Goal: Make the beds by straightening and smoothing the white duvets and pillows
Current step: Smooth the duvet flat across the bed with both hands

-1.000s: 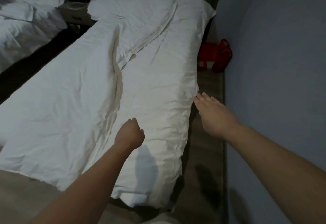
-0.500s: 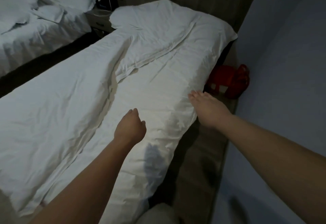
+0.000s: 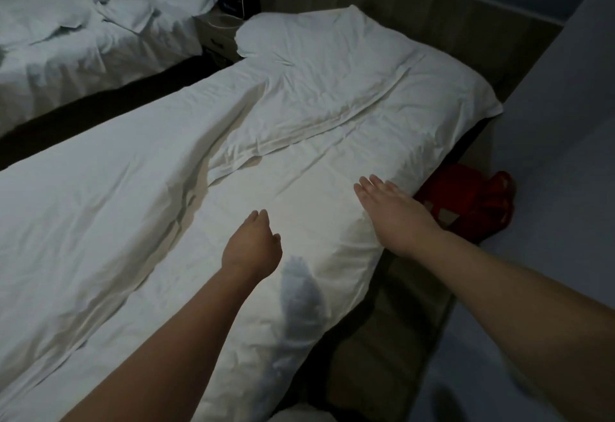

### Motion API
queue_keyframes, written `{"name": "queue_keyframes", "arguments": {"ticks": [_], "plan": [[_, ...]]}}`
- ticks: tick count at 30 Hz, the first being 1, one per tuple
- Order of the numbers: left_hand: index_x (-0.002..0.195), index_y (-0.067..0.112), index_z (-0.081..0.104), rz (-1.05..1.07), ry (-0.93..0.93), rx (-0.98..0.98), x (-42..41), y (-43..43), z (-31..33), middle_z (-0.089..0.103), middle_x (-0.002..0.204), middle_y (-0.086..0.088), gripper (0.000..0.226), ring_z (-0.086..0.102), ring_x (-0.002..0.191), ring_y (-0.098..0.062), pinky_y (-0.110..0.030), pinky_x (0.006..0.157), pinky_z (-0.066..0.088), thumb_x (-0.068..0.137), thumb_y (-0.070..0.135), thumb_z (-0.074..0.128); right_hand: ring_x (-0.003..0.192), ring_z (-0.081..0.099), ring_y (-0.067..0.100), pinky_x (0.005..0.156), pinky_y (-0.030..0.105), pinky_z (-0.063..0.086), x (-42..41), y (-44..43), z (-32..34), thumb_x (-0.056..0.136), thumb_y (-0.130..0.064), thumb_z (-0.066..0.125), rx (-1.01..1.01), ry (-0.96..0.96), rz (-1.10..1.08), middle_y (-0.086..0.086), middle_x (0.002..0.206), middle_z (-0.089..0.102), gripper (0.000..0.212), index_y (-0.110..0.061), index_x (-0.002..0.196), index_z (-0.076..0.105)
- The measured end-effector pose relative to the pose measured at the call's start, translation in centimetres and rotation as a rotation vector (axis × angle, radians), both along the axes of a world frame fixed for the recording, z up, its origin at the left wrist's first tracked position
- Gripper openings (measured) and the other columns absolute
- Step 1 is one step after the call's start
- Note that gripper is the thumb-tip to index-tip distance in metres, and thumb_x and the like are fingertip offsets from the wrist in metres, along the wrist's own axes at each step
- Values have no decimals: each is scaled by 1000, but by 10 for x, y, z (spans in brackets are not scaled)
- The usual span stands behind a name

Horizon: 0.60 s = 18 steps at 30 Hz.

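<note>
Smoothing the near bed's duvet with 2 hands

The other bed (image 3: 66, 55) at far left lies rumpled. On the near bed, the white duvet (image 3: 100, 222) carries a long fold. The left hand (image 3: 250, 248) hovers loosely curled and empty, while the right hand (image 3: 391, 210) lies flat at the duvet's right edge. Next, probably, come flat sweeps pressing the fold out towards the pillow (image 3: 332, 82).

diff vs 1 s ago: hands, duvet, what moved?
The right hand moved from the right edge of the duvet inward over its top, fingers straight. Nothing was gripped or let go. The left hand stays loosely curled above the duvet, holding nothing. The duvet's middle fold, the pillow and the red bag by the wall look unchanged; only the view tilted up.
</note>
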<state>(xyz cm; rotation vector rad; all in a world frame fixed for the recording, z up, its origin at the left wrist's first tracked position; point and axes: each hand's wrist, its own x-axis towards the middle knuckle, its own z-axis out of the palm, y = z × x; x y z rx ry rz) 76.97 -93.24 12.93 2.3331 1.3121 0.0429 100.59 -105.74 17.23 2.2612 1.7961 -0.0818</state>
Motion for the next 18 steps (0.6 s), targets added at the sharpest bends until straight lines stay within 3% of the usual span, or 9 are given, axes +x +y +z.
{"name": "queue_keyframes", "arguments": {"ticks": [4, 9, 18], "plan": [[128, 7, 47, -26, 16, -34, 92, 28, -4, 53, 125, -7, 34, 57, 116, -29, -39, 89, 49, 101, 27, 51, 157, -5, 24, 127, 36, 1, 91, 23, -4, 97, -1, 37, -34, -7, 19, 10, 170, -6, 77, -9, 161, -5], [151, 5, 34, 17, -42, -4, 227, 61, 2, 40, 154, -10, 53, 41, 141, -28, -39, 108, 40, 104, 25, 49, 157, -5, 23, 127, 35, -1, 214, 64, -14, 99, -2, 39, -6, -11, 62, 10, 170, -6, 76, -10, 162, -4], [160, 10, 22, 132, -38, -14, 391, 90, -2, 23, 166, -7, 64, 22, 153, -22, -40, 122, 28, 105, 29, 48, 157, -8, 20, 126, 33, -4, 393, 139, -14, 96, 1, 38, -21, 68, 188, 7, 170, -8, 79, -11, 161, -6]]}}
